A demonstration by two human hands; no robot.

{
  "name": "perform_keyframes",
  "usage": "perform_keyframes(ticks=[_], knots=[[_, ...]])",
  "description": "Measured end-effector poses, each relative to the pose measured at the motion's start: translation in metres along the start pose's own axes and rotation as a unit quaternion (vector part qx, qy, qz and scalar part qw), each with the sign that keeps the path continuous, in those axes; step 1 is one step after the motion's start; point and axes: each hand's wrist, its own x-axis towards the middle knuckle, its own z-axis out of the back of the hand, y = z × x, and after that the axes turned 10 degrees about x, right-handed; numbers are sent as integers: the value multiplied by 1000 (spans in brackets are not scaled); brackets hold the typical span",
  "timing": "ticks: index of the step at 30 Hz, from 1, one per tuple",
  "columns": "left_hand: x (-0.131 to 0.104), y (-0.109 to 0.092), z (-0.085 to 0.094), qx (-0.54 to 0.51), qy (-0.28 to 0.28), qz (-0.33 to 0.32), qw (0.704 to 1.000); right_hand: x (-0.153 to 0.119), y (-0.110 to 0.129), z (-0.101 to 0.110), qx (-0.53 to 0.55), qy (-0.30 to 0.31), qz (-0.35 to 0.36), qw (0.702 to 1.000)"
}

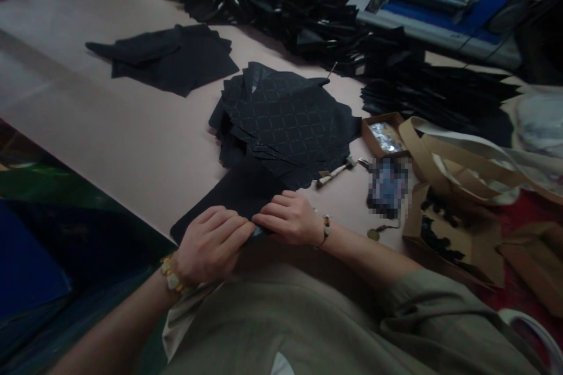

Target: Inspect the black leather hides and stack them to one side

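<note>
Blk piece lies on the surface, at approx 7 o'clock of the pile w/ the crisscross lines, its far end meeting the pile's near edge — over or under, can't tell. L hand & R hand both look to be pinching its near edge, fingers curled, tips almost meeting; undersides hidden, so can't tell how the thumbs press.

Handling, best guess: light, thin, prob. bendy, e.g. cloth or soft leather, but w/ enough body to lie flat. Dull top, so prob. not v. slippery. Not fragile, tho a hard fold could leave a crease, & a sharp tug might shift the pile's near sheets too.

Best hold: near edge at 6 o'clock, fingers on top, thumbs under, hands close for a firm pinch. Corner at 8 o'clock is uncovered — OK as a 2nd grip. Avoid 1 o'clock, as the pile crowds that end. Small tool, hard to make out, sits approx 2 o'clock of R hand, apart from the fingers.
</note>
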Motion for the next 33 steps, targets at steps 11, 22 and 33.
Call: perform_keyframes(ticks=[11, 22, 33], knots=[[-7, -1, -5, -33, 98, 37, 994, 0, 5, -5, 2, 96, 21, 995], [-8, 2, -4, -130, 80, 3, 988, -1, 8, -6, 49, 31, 56, 997], [-10, -2, 3, -127, 45, -46, 990, -4, 14, -14, 79, 69, 100, 989]])
